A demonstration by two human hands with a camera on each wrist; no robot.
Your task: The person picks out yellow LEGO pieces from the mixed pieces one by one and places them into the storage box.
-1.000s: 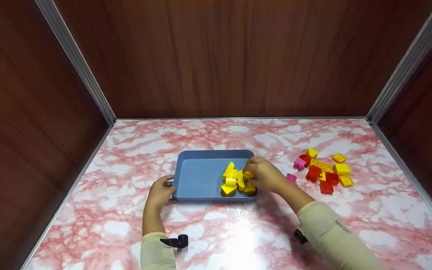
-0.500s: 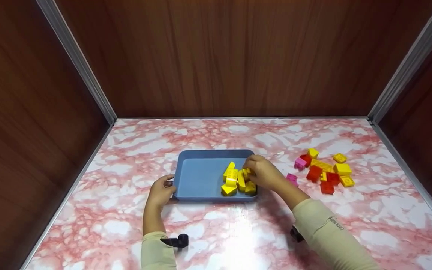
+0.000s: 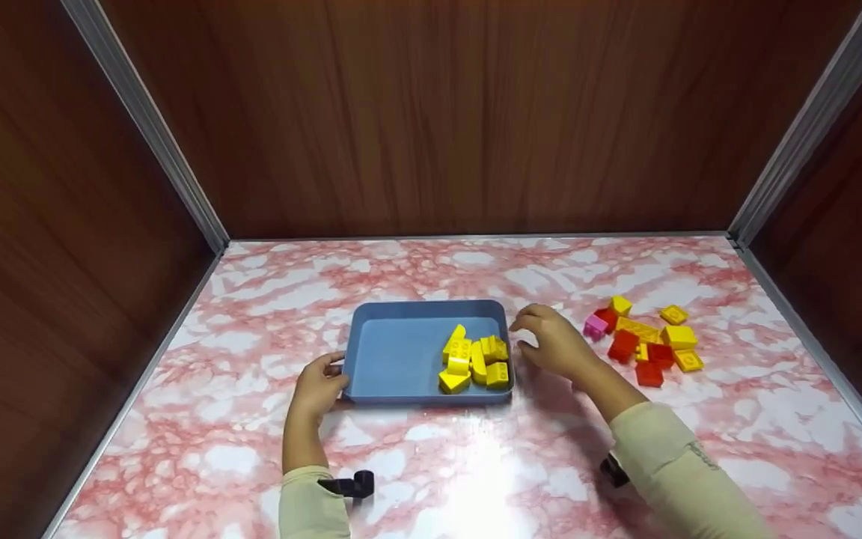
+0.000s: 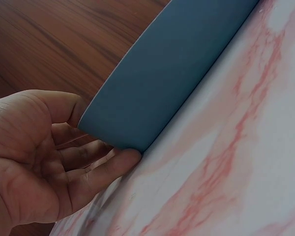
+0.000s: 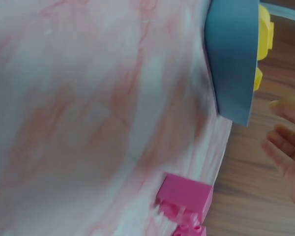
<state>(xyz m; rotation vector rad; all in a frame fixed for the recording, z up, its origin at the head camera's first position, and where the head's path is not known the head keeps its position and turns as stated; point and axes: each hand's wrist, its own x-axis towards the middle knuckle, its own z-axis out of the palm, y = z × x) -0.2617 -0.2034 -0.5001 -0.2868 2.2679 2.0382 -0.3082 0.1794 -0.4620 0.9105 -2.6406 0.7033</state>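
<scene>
The left hand grips the left end of the blue tray, its fingers bent against the wall near the front corner. The right hand holds nothing; its thumb and fingers stand apart, lightly curved, just beside the tray's right wall. Within the tray, yellow bricks lie clustered at the right end. Well to the right, a loose group on the marbled table comprises red bricks, several more yellow pieces, including a blocky piece, and a pink brick. Wooden panels enclose the work area. The step in hand appears to be gathering yellow pieces into the tray, judged only partly complete. The next move probably calls for the right hand to pinch one loose yellow piece cleanly, without dragging along its red neighbours, while the left hand steadies the tray.
</scene>
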